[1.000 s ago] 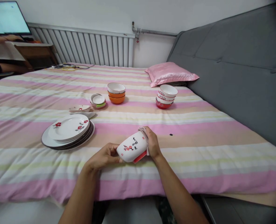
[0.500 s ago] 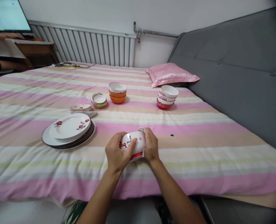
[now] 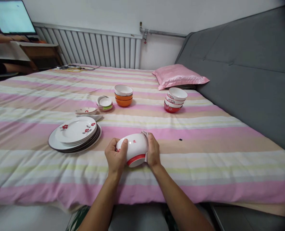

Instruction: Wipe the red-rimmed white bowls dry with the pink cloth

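A white bowl (image 3: 135, 147) with a red foot ring and small red marks is tilted on its side between my hands, above the front part of the bed. My left hand (image 3: 116, 156) grips its left side, thumb on the outer wall and fingers partly hidden behind. My right hand (image 3: 153, 150) presses a pale cloth (image 3: 145, 136) against the right side of the bowl, its fingers closed over the cloth. Left of my hands lies a stack of plates (image 3: 76, 131), the top one white with red flowers.
Farther back on the striped bed (image 3: 205, 166) stand orange-and-white bowls (image 3: 123, 96), red-and-white bowls (image 3: 175, 100), small dishes (image 3: 105, 103) and shallow dishes (image 3: 86, 111). A pink pillow (image 3: 179, 76) lies by the grey headboard (image 3: 243, 57). Another person's arm (image 3: 3, 38) rests at a desk by a monitor.
Between my hands the bowl has turned, so its red foot ring now faces more toward me and the flower print has moved left. My left hand has shifted slightly left.
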The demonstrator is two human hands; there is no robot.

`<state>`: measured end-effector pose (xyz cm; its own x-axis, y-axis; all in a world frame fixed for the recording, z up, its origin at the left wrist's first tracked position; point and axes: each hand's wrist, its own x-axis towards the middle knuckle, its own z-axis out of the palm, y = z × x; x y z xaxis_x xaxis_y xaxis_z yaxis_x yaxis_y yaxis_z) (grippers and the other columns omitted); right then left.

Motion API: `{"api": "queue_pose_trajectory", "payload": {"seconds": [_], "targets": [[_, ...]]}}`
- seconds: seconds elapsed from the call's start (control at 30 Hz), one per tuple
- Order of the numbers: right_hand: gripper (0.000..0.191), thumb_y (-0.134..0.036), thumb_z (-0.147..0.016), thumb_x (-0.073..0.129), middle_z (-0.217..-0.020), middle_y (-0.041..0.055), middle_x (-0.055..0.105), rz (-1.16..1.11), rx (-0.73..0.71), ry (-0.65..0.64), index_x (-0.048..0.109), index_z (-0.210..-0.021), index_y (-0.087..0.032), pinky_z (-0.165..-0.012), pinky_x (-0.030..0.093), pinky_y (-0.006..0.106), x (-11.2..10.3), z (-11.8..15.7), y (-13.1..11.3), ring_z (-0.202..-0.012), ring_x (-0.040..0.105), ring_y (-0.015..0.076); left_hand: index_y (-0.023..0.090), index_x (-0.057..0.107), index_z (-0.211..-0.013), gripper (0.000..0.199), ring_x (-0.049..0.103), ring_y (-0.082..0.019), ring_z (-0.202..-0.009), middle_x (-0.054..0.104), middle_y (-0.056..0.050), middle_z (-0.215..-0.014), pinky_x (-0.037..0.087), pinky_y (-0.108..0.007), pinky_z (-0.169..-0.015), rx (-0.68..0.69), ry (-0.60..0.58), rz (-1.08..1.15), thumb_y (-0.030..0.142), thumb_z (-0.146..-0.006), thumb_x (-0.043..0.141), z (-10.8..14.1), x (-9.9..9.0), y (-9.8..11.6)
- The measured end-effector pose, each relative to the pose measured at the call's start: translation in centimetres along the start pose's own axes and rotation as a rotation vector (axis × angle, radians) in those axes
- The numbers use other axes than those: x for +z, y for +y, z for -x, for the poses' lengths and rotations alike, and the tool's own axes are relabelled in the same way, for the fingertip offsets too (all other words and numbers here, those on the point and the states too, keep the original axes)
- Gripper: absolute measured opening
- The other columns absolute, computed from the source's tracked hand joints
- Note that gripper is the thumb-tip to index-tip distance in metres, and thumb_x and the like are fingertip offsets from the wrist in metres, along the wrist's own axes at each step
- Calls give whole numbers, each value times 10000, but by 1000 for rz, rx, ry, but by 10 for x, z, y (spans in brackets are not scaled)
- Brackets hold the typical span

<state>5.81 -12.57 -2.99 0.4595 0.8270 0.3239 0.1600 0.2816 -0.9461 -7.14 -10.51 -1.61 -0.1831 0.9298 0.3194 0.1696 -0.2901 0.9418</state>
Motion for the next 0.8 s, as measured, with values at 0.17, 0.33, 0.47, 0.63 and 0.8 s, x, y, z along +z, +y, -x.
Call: {"api": "queue_pose_trajectory", "payload": {"seconds": [0.17,0.33,0.47,0.63,0.8], "targets": [[489,-516,-974,259,-949,41,685,-15,53,4,639,-997,-208,-802,461,325,3,0,13,-888,617,195,180,475,-596,341,318,-83,-516,384,57,-560,282,-215,-480,-113,26,238,412,-759,664,2,1,-9],[458,-504,-970,287,-905,42,673,-79,-16,50,622,-958,-192,-781,459,325,1,0,2,-851,612,194,179,454,-587,355,298,-65,-475,361,70,-531,263,-202,-446,-221,72,461,405,-718,694,9,9,-6],[439,-488,-971,291,-860,47,652,59,-108,109,614,-895,-201,-740,436,340,-14,-1,-30,-808,587,205,184,468,-655,376,392,-77,-486,426,62,-562,335,-203,-468,-374,47,664,494,-746,660,17,28,1],[410,-443,-971,297,-736,48,598,546,-248,170,596,-800,-221,-705,353,361,-28,-6,-57,-733,501,224,164,575,-776,441,534,-138,-628,583,-7,-706,448,-260,-592,-517,-77,620,599,-821,526,24,46,1],[384,-480,-954,365,-802,79,637,767,-300,182,629,-864,-216,-729,345,382,-25,-8,-50,-782,514,256,169,631,-891,381,554,-157,-766,621,-32,-832,452,-262,-710,-196,-210,269,489,-926,427,21,39,0]]}}
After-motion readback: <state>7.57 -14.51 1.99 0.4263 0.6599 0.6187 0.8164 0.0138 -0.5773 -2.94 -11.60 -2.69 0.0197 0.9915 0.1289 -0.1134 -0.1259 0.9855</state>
